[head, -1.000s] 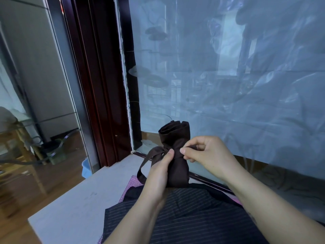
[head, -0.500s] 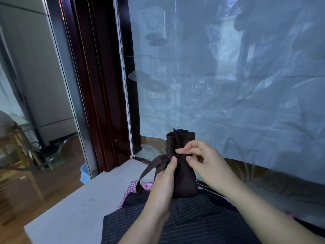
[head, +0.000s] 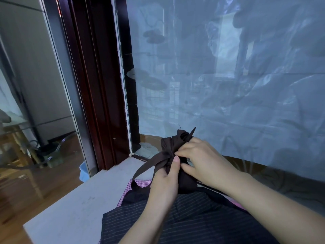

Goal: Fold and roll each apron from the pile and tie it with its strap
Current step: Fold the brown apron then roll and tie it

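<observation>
Roll status: dark brown rolled fabric apron (head: pixel 177 147) was held upright in the air, above the far side of the pile, at the far end of the white desk (head: pixel 70 213). Left hand (head: pixel 165 182) gripped its lower half, fingers (head: pixel 175 162) curled round it, with the thumb pressed where the flat brown strap (head: pixel 149 164) crossed the waist. My read: that pinned the wrap so it wouldn't slacken. Right hand (head: pixel 204 161) sat on the right flank, fingertips curled in and pinching at the strap crossing. It looked like knot-tightening, but I couldn't tell which strand it held. Loose strap loop trailed left and down toward the pile. Holding it off the desk made sense, since the strap could pass all round.

Pile underneath: black pinstriped fabric apron (head: pixel 193 221) on top and nearest, pink checked fabric (head: pixel 140 183) poking out on its far left. Whether the roll's bottom touched the pile, I couldn't tell.

Surroundings: translucent plastic sheeting (head: pixel 228 85) directly behind, dark red wooden frame (head: pixel 95 85) far left, glass panel (head: pixel 35 85) beyond it, pale blue tub (head: pixel 83 170) on the floor. Nothing blocked the hands. The only snag risk was the dangling loop catching on pile fabric.
</observation>
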`<state>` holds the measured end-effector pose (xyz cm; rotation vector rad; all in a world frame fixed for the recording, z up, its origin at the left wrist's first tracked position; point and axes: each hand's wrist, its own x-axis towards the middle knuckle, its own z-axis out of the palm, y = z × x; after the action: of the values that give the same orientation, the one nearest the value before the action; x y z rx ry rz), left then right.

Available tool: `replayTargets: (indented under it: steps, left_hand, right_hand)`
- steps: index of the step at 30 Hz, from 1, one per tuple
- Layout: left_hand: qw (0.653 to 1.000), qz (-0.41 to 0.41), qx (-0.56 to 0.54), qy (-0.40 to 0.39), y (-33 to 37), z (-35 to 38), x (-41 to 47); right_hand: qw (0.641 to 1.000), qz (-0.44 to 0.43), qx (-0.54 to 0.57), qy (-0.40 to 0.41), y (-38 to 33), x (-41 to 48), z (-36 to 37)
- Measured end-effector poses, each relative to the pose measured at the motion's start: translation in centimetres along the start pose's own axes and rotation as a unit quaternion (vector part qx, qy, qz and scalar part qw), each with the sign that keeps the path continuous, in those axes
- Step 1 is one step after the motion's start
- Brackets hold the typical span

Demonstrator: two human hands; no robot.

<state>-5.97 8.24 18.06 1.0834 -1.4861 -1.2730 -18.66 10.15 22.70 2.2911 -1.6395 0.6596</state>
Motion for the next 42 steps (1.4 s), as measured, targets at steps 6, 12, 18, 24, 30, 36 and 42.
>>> replayTargets:
  steps: [6,12,18,24,30,36,42]
  left_hand:
    - [0.995,0.064,0.077,-0.029,0.4,-0.7,0.1]
    - [0.986,0.076,0.111,-0.097,1.1,-1.8,0.9]
    - [0.991,0.068,0.107,-0.038,1.8,-1.0,1.2]
    - [0.99,0.066,0.122,0.01,2.4,-1.1,1.5]
    - [0.986,0.062,0.153,-0.03,2.9,-2.0,2.2]
    - [0.981,0.064,0.17,-0.066,2.8,-2.8,2.0]
    - [0.973,0.081,0.19,-0.108,3.2,-3.4,2.0]
  right_hand:
    - [0.997,-0.03,-0.059,0.03,0.2,0.9,0.4]
    - [0.994,0.087,0.069,0.021,0.2,0.8,-0.5]
    - [0.995,0.087,0.026,0.031,-0.1,1.5,0.6]
    - [0.998,0.037,0.048,0.019,0.3,2.5,-0.7]
    - [0.993,0.039,0.11,0.014,0.6,2.7,-2.4]
    - [0.966,0.075,0.244,-0.047,0.7,2.8,-3.2]
    - [0.864,0.171,0.445,-0.163,1.1,3.2,-3.4]
